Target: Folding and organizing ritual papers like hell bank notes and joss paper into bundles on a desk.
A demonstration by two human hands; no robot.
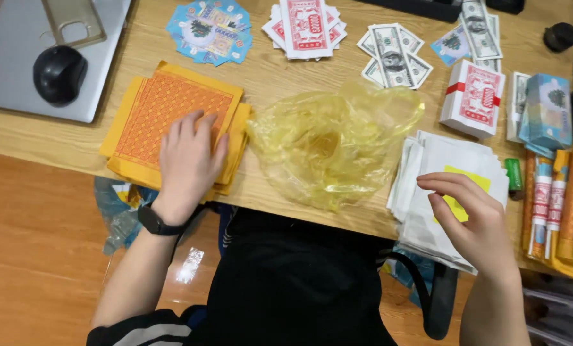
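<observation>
My left hand [187,161] lies flat, fingers spread, on a stack of yellow sheets with an orange printed pattern [164,106] at the table's near edge. My right hand [472,218] hovers with fingers curled over a stack of white paper sheets [440,160] that has a yellow square [469,179] on top; I cannot see anything held in it. Between the two stacks lies a crumpled, translucent yellow plastic bag [331,144]. A black watch sits on my left wrist.
On the wooden table [55,138]: a laptop [17,64] with a black mouse [58,74], blue patterned sheets [209,29], red and white paper notes [305,25], loose banknote-style sheets [395,54], a banded red bundle [473,96], blue packs [548,109], a green lighter [513,176], orange rolls [565,198].
</observation>
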